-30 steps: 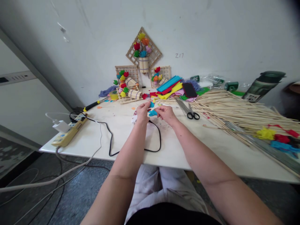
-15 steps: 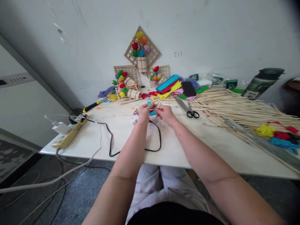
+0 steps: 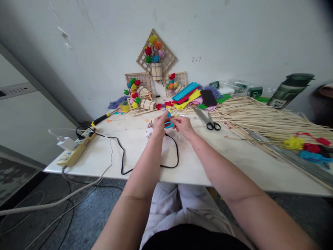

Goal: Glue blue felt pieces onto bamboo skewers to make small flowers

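My left hand point(image 3: 159, 125) is closed near the middle of the table, thumb upward, with a small blue piece point(image 3: 169, 114) at its thumb tip. My right hand point(image 3: 182, 125) meets it from the right in a pinch; whatever lies between those fingertips is too small to make out. Another bit of blue material point(image 3: 169, 125) shows just below the fingers, partly covered by them. Beside my left hand, mostly hidden behind it, rests a white device with a red pattern point(image 3: 149, 132), and a black cord point(image 3: 178, 152) loops on the table close by.
Scissors point(image 3: 213, 125) and many thin wooden sticks point(image 3: 255, 116) lie to the right. Folded coloured sheets point(image 3: 186, 95), a phone point(image 3: 208, 98) and lattice panels with flowers point(image 3: 156, 55) are at the back. A power strip point(image 3: 75, 149) sits left; a dark bottle point(image 3: 290, 91) stands far right.
My left thumb has lifted and the fingers have parted slightly from the right hand's. The blue piece has shifted a little right against the left thumb. The view has moved slightly.
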Demonstrator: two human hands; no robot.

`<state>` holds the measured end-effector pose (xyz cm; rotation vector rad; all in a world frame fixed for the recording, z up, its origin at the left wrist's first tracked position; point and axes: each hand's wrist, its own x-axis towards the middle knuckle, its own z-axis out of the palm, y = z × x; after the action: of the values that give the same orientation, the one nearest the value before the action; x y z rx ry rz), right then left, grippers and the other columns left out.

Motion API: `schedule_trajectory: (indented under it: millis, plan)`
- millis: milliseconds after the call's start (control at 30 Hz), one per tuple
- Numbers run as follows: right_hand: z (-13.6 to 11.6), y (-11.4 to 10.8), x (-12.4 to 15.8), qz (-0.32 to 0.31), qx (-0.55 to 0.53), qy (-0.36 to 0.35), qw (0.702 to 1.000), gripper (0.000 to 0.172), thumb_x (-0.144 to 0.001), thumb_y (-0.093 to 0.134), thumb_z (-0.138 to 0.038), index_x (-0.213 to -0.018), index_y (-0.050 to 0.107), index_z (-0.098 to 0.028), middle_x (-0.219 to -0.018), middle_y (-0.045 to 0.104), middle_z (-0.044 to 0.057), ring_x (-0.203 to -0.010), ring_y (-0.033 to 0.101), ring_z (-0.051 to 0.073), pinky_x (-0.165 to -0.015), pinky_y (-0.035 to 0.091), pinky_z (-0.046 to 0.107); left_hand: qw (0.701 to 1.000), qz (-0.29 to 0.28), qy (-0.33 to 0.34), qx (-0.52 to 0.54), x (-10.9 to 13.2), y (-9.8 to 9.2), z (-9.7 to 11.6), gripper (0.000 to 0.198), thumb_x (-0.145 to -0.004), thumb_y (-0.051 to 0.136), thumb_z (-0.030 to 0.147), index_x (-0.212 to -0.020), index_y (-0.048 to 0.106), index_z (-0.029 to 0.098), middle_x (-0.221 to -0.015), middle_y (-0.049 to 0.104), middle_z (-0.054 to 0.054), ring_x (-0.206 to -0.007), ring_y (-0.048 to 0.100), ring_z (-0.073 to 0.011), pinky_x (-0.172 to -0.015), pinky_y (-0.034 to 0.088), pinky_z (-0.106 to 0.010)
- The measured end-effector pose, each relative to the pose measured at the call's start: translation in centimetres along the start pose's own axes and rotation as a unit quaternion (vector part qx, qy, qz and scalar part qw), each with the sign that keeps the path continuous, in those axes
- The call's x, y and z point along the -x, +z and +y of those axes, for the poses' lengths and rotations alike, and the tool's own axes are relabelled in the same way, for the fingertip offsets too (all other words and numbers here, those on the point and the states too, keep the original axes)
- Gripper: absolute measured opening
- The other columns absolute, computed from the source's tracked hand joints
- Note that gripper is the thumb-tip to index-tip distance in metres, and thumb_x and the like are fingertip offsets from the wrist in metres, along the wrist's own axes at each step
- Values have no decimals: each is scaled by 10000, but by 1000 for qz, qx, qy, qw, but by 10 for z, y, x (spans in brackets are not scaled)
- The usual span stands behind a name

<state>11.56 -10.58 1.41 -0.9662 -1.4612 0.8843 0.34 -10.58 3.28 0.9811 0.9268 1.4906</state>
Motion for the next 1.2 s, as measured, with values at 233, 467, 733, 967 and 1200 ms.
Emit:
schedule_trajectory:
  millis: [233, 467, 733, 967, 1200]
  plan:
    - [1, 0, -1, -5, -5, -3, 1000, 240, -729, 574, -385, -654, 628, -164, -452, 512, -36, -342, 367, 64, -373, 299, 216, 999, -22, 28, -14, -5, -2, -9, 344, -553, 768, 414, -561, 551, 146, -570, 583, 7, -527, 537, -86, -598, 425, -247]
    - [-3, -3, 2, -45, 16, 35, 998, 215, -726, 578, -357, -679, 638, -156, -471, 538, -31, -361, 385, 64, -380, 319, 210, 999, 4, 44, -5, -3, -3, -5, 331, -557, 760, 421, -591, 573, 150, -709, 682, -56, -682, 625, -150, -701, 453, -286]
    - [9, -23, -8, -54, 293, -12, 954, 204, -763, 592, -349, -723, 717, -194, -651, 669, 6, -594, 577, 127, -543, 379, 236, 997, 45, 59, -9, -4, -5, 0, 358, -563, 747, 465, -638, 585, 155, -758, 691, -66, -800, 646, -173, -727, 435, -272]
    - [7, -27, -6, -60, 413, -37, 908, 194, -790, 606, -380, -828, 760, -267, -784, 721, 8, -743, 624, 176, -604, 368, 257, 992, 66, 97, -56, -6, -3, -1, 351, -591, 725, 476, -620, 594, 152, -723, 688, -71, -783, 651, -185, -703, 422, -269]
    - [13, -27, -8, -60, 409, -53, 909, 142, -769, 634, -359, -770, 762, -299, -699, 711, -15, -683, 609, 173, -566, 351, 254, 990, 75, 107, -49, -7, -6, 0, 342, -587, 731, 461, -602, 564, 163, -690, 678, -55, -855, 654, -210, -726, 415, -279]
